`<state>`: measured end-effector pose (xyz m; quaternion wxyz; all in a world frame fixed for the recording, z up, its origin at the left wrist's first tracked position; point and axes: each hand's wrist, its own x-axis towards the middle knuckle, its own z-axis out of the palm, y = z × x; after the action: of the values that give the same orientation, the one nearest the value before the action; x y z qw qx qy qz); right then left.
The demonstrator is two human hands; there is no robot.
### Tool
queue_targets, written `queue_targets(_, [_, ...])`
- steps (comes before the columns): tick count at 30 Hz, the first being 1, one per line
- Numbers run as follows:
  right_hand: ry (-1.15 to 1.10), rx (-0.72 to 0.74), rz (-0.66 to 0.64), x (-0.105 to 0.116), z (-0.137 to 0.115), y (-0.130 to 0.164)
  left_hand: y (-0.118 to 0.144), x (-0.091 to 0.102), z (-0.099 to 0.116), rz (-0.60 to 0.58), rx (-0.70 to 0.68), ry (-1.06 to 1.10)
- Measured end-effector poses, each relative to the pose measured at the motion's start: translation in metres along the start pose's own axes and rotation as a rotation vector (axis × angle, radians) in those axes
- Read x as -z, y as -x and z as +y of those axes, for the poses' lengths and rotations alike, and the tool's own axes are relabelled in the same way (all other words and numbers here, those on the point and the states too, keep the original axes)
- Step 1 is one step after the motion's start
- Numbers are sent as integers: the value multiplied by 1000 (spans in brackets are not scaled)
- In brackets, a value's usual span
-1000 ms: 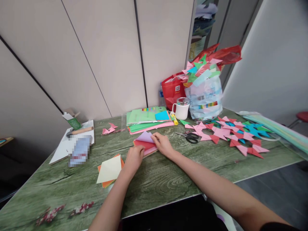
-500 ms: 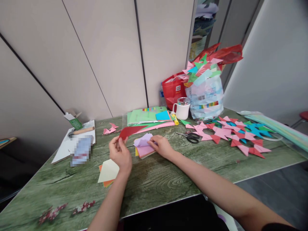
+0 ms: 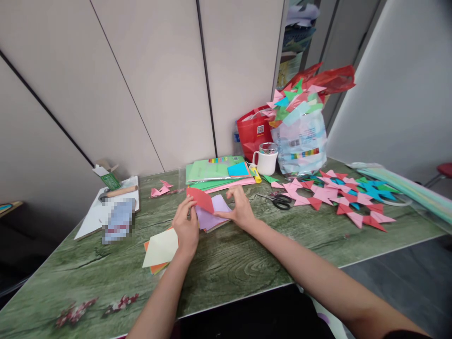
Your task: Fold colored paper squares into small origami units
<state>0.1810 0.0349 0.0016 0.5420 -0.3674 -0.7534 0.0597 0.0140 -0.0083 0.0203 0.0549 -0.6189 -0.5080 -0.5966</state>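
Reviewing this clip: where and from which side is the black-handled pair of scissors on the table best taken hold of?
Probably by the black handle loops of the scissors, coming from above on the near right. They lie flat on the green table with loops toward the near side and blades pointing away to the left; the right hand is closest, and the folded paper stars crowd only the far right.

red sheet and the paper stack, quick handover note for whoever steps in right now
Left hand: pinches the red sheet, raised above the stack.
Right hand: fingers rest on the lilac sheet topping the small paper stack.
Nearby: cream sheet on orange ones by the left wrist; scissors to the right; folded pieces lie beyond them.
Done: red sheet is off the stack.
Left: it shows no fold yet.
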Motion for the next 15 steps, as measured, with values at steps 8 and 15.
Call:
queue_targets(8, [9, 217, -95, 4, -14, 0, 2, 0, 10, -115, -112, 145])
queue_targets(15, [69, 254, -33, -2, -6, 3, 2, 0, 14, -135, -145, 199])
